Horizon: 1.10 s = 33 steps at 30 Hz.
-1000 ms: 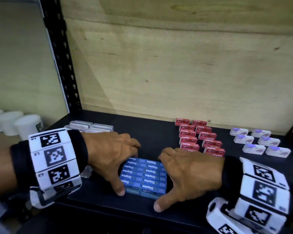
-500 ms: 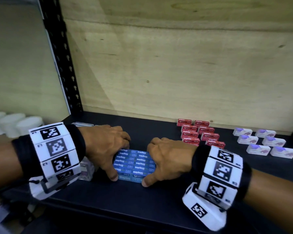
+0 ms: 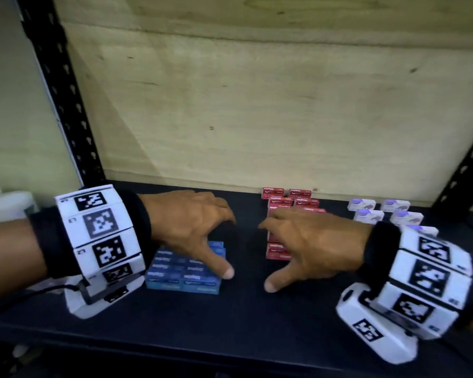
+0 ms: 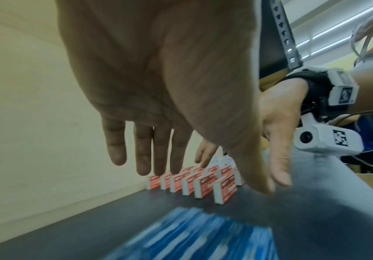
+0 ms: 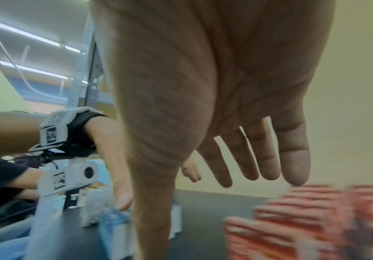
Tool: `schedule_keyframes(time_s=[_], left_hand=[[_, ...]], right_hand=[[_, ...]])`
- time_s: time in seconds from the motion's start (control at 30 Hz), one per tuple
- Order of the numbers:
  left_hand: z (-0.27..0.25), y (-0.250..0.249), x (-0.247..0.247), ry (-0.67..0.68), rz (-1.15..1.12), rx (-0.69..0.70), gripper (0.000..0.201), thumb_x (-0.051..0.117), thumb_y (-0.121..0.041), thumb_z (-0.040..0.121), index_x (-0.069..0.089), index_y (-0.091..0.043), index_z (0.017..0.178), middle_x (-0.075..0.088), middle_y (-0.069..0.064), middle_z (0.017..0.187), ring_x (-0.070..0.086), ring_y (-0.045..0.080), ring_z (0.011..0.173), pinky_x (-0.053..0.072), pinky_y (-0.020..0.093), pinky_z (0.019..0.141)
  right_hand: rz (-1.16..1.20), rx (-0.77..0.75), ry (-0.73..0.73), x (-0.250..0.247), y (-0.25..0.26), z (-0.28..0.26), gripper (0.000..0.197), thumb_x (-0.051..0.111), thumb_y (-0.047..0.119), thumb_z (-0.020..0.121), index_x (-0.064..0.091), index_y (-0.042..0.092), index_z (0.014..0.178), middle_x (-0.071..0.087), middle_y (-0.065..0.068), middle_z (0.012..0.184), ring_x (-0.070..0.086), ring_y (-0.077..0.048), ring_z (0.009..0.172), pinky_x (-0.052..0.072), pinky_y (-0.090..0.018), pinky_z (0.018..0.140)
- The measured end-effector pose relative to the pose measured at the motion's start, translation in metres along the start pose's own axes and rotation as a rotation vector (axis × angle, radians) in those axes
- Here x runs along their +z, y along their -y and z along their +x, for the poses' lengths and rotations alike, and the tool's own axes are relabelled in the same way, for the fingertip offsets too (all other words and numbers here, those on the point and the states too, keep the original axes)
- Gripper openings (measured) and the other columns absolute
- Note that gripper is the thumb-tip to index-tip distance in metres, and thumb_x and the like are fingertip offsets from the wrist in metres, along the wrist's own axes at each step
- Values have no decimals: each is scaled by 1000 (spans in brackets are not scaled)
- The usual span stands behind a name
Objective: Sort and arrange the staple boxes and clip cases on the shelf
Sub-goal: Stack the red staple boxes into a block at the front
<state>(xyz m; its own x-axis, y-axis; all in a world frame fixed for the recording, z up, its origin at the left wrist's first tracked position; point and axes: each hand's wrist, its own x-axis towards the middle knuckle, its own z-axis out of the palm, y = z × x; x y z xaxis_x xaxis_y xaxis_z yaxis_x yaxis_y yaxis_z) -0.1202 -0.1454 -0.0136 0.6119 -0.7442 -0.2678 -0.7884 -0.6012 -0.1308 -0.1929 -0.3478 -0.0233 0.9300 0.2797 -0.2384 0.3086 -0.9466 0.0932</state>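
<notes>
Head view — black shelf (image 3: 257, 317) against plywood back panel (image 3: 257, 105), hands spread above.

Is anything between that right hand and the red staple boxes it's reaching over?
Nothing visible. The right hand hangs open directly over the red staple boxes, its fingers spread above them with only air between. The blue staple boxes sit apart, under the left hand.

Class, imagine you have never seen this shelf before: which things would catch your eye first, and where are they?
Two bare hands hover open over the black shelf: the left hand above a block of blue staple boxes, the right hand above rows of red staple boxes. White cases with purple marks sit far right.
</notes>
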Motion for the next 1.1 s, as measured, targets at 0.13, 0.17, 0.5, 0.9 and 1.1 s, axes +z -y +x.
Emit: schedule_keyframes(time_s=[0.13,0.17,0.5,0.9,1.1], left_hand=[[30,-31,-7,-138,59,69,63,52,-75,79,51,-33,125,52,-11,119,50,11,111,47,35,90],[37,-38,-8,-165,68,90,55,54,-71,80,53,-32,119,54,-11,114,52,11,104,48,33,84],[78,-71,-4,-128,183,71,30,62,-50,87,59,-24,101,59,-5,102,58,18,86,39,30,62],[-27,-79,20,-388,-166,45,16,56,-37,91,65,-38,104,57,-17,94,61,7,86,51,30,76],[-44,-112,86,-580,-507,-32,18,56,-33,92,66,-38,107,55,-22,96,57,-2,80,42,14,76]], right_hand=[[-22,122,-74,7,-47,-28,50,66,61,79,54,30,116,48,8,110,45,-17,113,48,-38,91],[-27,146,-92,9,-56,-33,42,66,58,81,54,31,111,47,9,105,46,-17,110,48,-37,89],[-41,206,-90,38,-83,-41,22,64,42,90,63,24,104,57,4,106,51,-17,96,43,-31,71],[413,202,-312,67,-46,-136,12,55,50,86,58,45,97,61,26,94,59,2,85,48,-19,69],[654,247,-510,117,-22,-138,11,62,42,86,65,45,95,62,18,92,64,-2,87,54,-23,74]])
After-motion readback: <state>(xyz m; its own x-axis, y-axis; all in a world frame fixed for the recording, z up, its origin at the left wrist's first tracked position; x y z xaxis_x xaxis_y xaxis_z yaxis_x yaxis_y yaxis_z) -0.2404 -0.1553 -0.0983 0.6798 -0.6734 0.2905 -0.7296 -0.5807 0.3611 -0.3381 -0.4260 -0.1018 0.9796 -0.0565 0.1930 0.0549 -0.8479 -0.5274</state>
